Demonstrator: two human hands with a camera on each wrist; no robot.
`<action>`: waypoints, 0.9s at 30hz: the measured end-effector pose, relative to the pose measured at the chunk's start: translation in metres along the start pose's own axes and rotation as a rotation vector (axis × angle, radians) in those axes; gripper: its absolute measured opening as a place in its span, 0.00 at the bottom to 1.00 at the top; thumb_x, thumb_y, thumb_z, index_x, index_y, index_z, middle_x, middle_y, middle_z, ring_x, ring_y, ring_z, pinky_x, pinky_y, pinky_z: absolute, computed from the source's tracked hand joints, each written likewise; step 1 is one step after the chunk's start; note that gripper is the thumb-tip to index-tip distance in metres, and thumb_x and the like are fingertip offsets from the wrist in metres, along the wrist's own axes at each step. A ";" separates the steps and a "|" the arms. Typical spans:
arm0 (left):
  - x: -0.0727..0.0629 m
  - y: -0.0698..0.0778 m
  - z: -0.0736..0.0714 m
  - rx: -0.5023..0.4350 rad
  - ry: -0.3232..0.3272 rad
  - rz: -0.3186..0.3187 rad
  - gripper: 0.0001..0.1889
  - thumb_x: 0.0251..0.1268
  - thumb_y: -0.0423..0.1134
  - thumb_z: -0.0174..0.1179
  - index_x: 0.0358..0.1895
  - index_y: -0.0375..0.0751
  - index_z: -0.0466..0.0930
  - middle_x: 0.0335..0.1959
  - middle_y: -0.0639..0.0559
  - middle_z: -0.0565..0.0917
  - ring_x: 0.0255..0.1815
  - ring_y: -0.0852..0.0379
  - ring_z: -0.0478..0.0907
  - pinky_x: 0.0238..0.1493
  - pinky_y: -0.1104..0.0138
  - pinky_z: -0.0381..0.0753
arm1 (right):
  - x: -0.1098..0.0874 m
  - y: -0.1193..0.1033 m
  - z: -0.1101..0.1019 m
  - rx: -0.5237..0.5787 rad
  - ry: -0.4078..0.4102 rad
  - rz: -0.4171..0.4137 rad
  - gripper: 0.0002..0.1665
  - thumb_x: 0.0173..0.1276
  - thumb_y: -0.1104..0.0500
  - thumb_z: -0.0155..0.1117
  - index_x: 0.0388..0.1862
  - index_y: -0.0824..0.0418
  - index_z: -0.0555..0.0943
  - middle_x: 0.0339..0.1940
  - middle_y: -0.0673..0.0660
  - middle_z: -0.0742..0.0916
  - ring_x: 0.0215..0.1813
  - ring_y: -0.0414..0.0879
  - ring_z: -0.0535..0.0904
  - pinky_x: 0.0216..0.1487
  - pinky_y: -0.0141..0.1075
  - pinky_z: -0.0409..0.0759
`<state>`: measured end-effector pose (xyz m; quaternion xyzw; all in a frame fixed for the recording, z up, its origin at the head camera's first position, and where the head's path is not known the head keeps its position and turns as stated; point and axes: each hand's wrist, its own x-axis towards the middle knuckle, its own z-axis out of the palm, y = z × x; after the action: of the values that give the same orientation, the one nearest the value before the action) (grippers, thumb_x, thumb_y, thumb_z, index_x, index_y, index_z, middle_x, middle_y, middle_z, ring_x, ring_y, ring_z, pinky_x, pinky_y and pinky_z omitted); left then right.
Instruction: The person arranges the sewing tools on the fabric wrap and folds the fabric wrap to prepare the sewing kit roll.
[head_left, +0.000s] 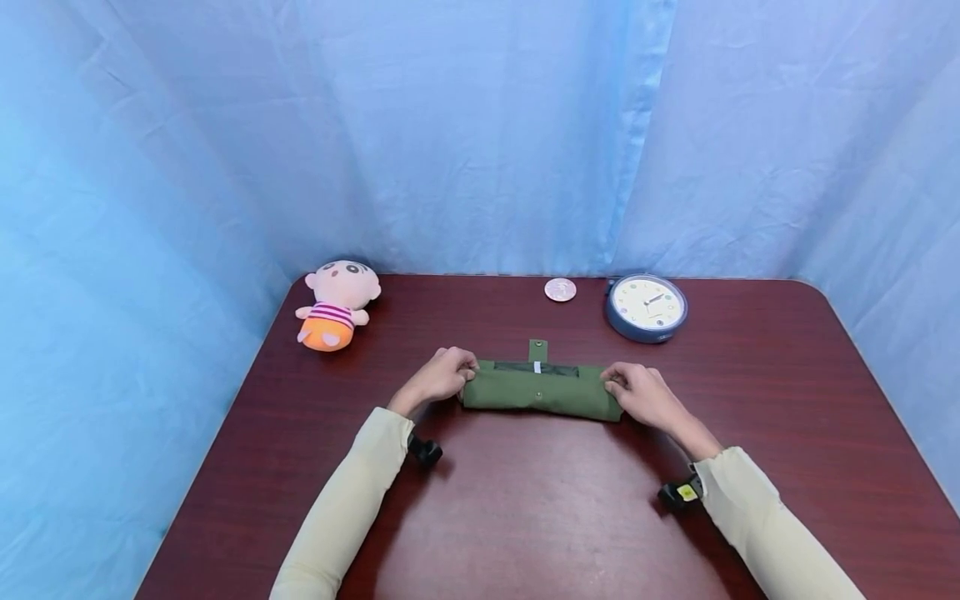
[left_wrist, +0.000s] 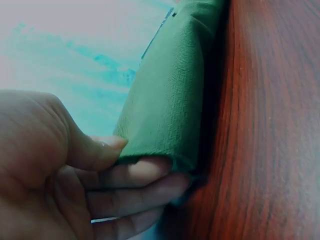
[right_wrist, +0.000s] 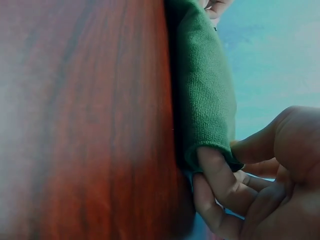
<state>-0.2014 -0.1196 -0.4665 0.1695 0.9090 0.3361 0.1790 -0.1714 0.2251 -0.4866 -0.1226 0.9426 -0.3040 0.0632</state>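
A green rolled fabric pouch (head_left: 506, 390) lies across the middle of the table, with a snap tab (head_left: 538, 350) sticking out on its far side and a dark strip with a small white label along its top. At its left end my left hand (head_left: 444, 375) pinches the fabric; the left wrist view shows the thumb on top and a fingertip tucked inside the roll's open end (left_wrist: 160, 125). My right hand (head_left: 643, 395) grips the other end, and in the right wrist view a finger goes into that end of the pouch (right_wrist: 207, 100).
At the back left lies a plush doll (head_left: 333, 307) in a striped top and orange shorts. A small round pink-and-white disc (head_left: 560, 290) rests near the far edge, beside a round blue clock (head_left: 647, 307). Blue curtains (head_left: 480, 133) hang behind the dark red table (head_left: 510, 517).
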 end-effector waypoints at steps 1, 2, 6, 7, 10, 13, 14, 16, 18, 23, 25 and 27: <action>0.001 0.000 0.001 -0.002 0.001 -0.013 0.09 0.72 0.29 0.53 0.41 0.35 0.85 0.22 0.48 0.84 0.20 0.58 0.81 0.32 0.70 0.79 | 0.001 0.000 0.000 -0.004 -0.003 0.004 0.10 0.71 0.64 0.59 0.45 0.65 0.85 0.33 0.57 0.88 0.31 0.42 0.77 0.36 0.36 0.75; 0.002 0.000 0.001 -0.001 0.002 -0.027 0.09 0.72 0.29 0.53 0.42 0.35 0.85 0.21 0.48 0.84 0.19 0.58 0.81 0.32 0.71 0.79 | 0.003 0.000 -0.001 -0.007 -0.003 0.005 0.10 0.70 0.64 0.60 0.45 0.65 0.85 0.33 0.57 0.88 0.31 0.42 0.78 0.37 0.37 0.76; 0.007 -0.001 0.005 -0.011 -0.003 -0.075 0.10 0.73 0.29 0.51 0.43 0.36 0.84 0.18 0.50 0.81 0.18 0.59 0.79 0.34 0.70 0.78 | 0.007 0.001 -0.002 -0.014 -0.015 0.008 0.10 0.69 0.64 0.61 0.44 0.66 0.86 0.32 0.56 0.88 0.32 0.42 0.79 0.37 0.37 0.77; 0.008 -0.002 0.005 -0.012 -0.003 -0.082 0.10 0.73 0.29 0.51 0.43 0.37 0.85 0.17 0.50 0.81 0.18 0.59 0.79 0.36 0.69 0.79 | 0.008 0.002 -0.002 -0.016 -0.016 0.006 0.10 0.69 0.64 0.61 0.44 0.66 0.86 0.31 0.56 0.88 0.31 0.42 0.79 0.37 0.37 0.77; 0.009 -0.001 0.005 -0.024 -0.008 -0.102 0.11 0.72 0.28 0.51 0.43 0.36 0.85 0.17 0.51 0.80 0.18 0.58 0.79 0.38 0.68 0.82 | 0.010 0.002 -0.004 -0.018 -0.013 0.013 0.10 0.68 0.64 0.62 0.43 0.66 0.86 0.29 0.55 0.88 0.31 0.41 0.79 0.36 0.36 0.77; 0.011 0.001 0.004 -0.026 -0.015 -0.111 0.10 0.72 0.28 0.52 0.42 0.36 0.84 0.18 0.50 0.81 0.18 0.57 0.79 0.38 0.67 0.83 | 0.012 0.002 -0.005 -0.018 0.001 0.022 0.09 0.67 0.63 0.63 0.40 0.65 0.87 0.30 0.56 0.90 0.33 0.43 0.83 0.37 0.37 0.80; 0.011 0.001 0.003 -0.018 -0.017 -0.112 0.09 0.72 0.28 0.52 0.41 0.36 0.84 0.18 0.49 0.82 0.18 0.57 0.79 0.38 0.67 0.82 | 0.013 0.002 -0.006 -0.015 0.003 0.028 0.09 0.66 0.63 0.63 0.40 0.65 0.87 0.31 0.57 0.90 0.34 0.44 0.84 0.37 0.38 0.81; 0.011 0.002 0.002 0.014 -0.015 -0.106 0.09 0.72 0.29 0.53 0.41 0.36 0.84 0.21 0.49 0.83 0.20 0.58 0.79 0.37 0.68 0.81 | 0.014 0.003 -0.007 -0.016 0.008 0.031 0.08 0.66 0.62 0.64 0.39 0.65 0.87 0.31 0.58 0.91 0.36 0.46 0.86 0.38 0.39 0.82; 0.011 0.003 0.002 0.067 -0.002 -0.095 0.08 0.72 0.30 0.54 0.40 0.38 0.84 0.23 0.51 0.83 0.22 0.59 0.77 0.38 0.68 0.78 | 0.014 0.003 -0.008 -0.026 0.017 0.031 0.08 0.65 0.61 0.64 0.38 0.64 0.87 0.31 0.58 0.91 0.36 0.46 0.87 0.39 0.39 0.82; 0.010 0.004 0.003 0.178 0.014 -0.076 0.10 0.70 0.33 0.56 0.27 0.43 0.78 0.21 0.57 0.72 0.22 0.60 0.66 0.33 0.68 0.68 | 0.015 0.003 -0.009 -0.051 0.041 0.029 0.08 0.64 0.59 0.66 0.35 0.62 0.88 0.29 0.56 0.91 0.33 0.43 0.86 0.37 0.38 0.81; 0.010 0.003 0.004 0.187 0.013 -0.084 0.12 0.69 0.33 0.56 0.23 0.44 0.75 0.20 0.56 0.69 0.22 0.60 0.64 0.30 0.68 0.66 | 0.015 0.002 -0.009 -0.056 0.048 0.024 0.08 0.64 0.59 0.67 0.35 0.62 0.89 0.29 0.55 0.91 0.33 0.43 0.86 0.37 0.38 0.81; 0.010 0.002 0.004 0.185 0.019 -0.093 0.12 0.68 0.33 0.57 0.23 0.45 0.75 0.20 0.56 0.71 0.22 0.60 0.65 0.30 0.68 0.66 | 0.015 0.002 -0.009 -0.061 0.056 0.014 0.08 0.64 0.59 0.67 0.35 0.62 0.89 0.29 0.55 0.91 0.33 0.43 0.86 0.37 0.39 0.81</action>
<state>-0.2081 -0.1114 -0.4702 0.1395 0.9447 0.2438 0.1695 -0.1874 0.2273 -0.4812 -0.1094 0.9537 -0.2778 0.0353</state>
